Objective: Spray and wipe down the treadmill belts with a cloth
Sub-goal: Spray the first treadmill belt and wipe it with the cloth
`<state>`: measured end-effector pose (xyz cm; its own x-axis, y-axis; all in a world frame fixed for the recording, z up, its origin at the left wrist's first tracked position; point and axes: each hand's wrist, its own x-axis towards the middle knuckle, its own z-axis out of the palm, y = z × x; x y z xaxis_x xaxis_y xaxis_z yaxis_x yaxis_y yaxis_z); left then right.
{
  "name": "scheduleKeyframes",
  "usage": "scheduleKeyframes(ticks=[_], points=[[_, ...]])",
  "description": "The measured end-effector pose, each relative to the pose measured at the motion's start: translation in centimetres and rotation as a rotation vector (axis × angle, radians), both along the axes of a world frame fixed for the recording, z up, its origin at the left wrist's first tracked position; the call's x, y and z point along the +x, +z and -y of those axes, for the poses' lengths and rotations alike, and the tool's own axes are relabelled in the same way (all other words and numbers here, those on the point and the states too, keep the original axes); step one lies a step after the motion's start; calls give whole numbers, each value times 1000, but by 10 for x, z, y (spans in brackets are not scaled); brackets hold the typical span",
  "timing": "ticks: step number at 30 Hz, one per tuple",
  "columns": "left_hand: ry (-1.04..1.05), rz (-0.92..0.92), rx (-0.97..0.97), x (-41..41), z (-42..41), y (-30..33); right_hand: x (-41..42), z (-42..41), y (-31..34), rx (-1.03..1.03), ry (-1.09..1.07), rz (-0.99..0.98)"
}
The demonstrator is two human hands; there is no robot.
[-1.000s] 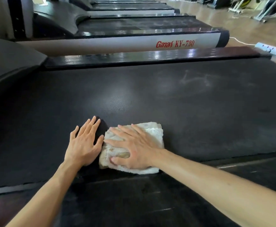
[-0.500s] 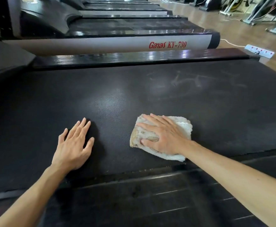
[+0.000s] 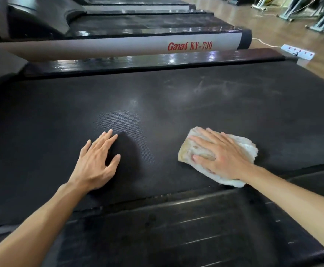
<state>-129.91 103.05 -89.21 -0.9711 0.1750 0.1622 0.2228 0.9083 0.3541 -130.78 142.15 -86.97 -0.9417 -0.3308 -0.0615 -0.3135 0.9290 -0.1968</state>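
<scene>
A: We're looking down on a wide black treadmill belt (image 3: 157, 105), matte and finely textured, with a soft patch of light near the middle and pale scuff marks toward the far right.

B: And the room around it?

A: A glossy dark side rail (image 3: 147, 63) runs along the belt's far edge. Beyond that sits a second treadmill (image 3: 118, 46) with a grey side panel and red lettering, "Ganas KY-730". More belts line up behind it. Wooden floor (image 3: 273, 29) on the right, a white power strip (image 3: 298, 52) lying on it with its cord trailing off, and metal frames of other equipment at the top corner.

B: Now the hands.

A: The left hand (image 3: 95, 162) lies flat on the belt, fingers straight and slightly spread, thumb out to the side, grip open, holding nothing.

B: And the cloth?

A: The cloth (image 3: 246, 149), a folded white one stained yellowish at its left end, sits on the belt near the front edge, well right of the left hand. The right hand (image 3: 221, 157) presses down on top of it, palm flat, fingers stretched out across the fabric. That grip is open too: pressing, not clutching.
</scene>
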Motion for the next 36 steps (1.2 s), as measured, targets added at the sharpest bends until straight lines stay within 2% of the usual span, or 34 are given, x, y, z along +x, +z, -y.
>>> scheduleKeyframes(ticks=[3, 7, 10, 15, 18, 23, 25, 28, 34, 36], points=[[-48, 0, 14, -12, -29, -1, -8, -26, 0, 7, -170, 3], [-71, 4, 16, -30, -62, -2, -7, -7, -2, 1, -241, -25], [-53, 15, -52, -40, -76, -8, 4, 32, -1, -52, -133, -109], [-31, 0, -107, -40, -73, -13, 20, 86, -13, -58, 125, -51], [-44, 11, -118, -41, -74, -12, 12, 60, -11, -55, 118, -47], [-39, 13, -133, -39, -75, -12, -7, -21, -6, -1, -72, -35], [-37, 16, -135, -37, -76, -11, -12, -40, -3, -16, -84, -20], [-28, 20, -131, -37, -78, -10, -11, -32, -1, -39, 29, -32], [-24, 8, -123, -39, -77, -12, 16, 57, -1, -88, 430, -58], [-21, 14, -128, -39, -76, -11, 14, 70, -1, -71, 494, -21]])
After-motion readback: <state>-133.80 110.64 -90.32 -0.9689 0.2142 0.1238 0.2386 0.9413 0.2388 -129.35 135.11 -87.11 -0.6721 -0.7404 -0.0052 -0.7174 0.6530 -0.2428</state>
